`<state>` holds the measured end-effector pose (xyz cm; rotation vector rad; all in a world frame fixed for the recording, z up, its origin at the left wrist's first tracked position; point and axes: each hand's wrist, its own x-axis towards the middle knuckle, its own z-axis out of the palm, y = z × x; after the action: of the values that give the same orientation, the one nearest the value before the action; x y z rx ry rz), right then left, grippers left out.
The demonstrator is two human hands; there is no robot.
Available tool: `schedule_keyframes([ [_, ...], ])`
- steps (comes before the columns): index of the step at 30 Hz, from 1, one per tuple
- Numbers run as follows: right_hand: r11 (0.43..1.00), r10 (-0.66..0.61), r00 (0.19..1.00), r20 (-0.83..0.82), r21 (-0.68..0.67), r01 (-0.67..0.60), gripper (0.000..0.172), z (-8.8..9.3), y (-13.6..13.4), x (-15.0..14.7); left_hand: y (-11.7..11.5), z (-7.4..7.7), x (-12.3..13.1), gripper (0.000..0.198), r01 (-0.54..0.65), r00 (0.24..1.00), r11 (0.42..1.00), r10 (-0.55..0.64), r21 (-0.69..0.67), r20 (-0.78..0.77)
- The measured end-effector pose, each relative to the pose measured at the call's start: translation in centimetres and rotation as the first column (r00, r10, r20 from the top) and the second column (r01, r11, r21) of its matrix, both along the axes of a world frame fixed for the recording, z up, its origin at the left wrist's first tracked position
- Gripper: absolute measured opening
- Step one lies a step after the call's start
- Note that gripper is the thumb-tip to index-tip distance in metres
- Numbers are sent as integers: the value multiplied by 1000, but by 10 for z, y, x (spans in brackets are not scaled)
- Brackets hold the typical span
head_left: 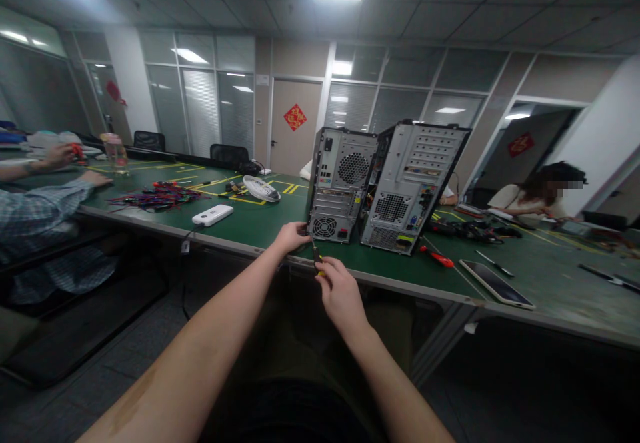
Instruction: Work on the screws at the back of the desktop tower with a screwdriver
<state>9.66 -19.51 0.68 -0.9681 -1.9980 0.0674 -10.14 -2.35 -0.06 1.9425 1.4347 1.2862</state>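
screwdriver [317,256] at table edge [390,284]

My screwdriver [317,256] is black with a touch of yellow. I see two silver-grey PC cases [400,176], black-edged, their vents [353,168] patterned with dark holes. My table [255,223] is green with yellow lines [290,188]; the power bank [213,215] is white, the cutter [440,258] red, the phone [496,284] dark with a pale rim. My neighbour's sleeve [30,213] is blue-and-white checked, the door sign [295,117] red and gold.

Left computer case [336,190], apparently matt metal.
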Motion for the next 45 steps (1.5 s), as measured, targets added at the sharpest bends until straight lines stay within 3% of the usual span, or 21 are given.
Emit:
schedule_keyframes([
  [5,999,7,997,83,44,-10,37,0,0,1,-3,3,1,48,-5,1000,1000,5,5,-15],
  [16,1000,11,997,-82,15,-9,26,2,-1,-1,-4,4,2,48,-17,1000,1000,16,-9,-14],
  [26,999,-8,1000,-13,35,8,31,2,-2,-1,-3,3,1,50,-16,1000,1000,16,5,-16],
  [33,999,-47,996,-77,-29,44,21,2,0,-1,-3,3,1,49,-11,1000,1000,11,-15,4],
  [41,996,-79,996,37,45,78,29,5,-2,2,0,1,0,48,14,1000,1000,-14,4,1],
  [45,998,-55,998,-3,-9,55,23,4,-1,0,-3,3,1,45,8,1000,1000,-8,4,-3],
])
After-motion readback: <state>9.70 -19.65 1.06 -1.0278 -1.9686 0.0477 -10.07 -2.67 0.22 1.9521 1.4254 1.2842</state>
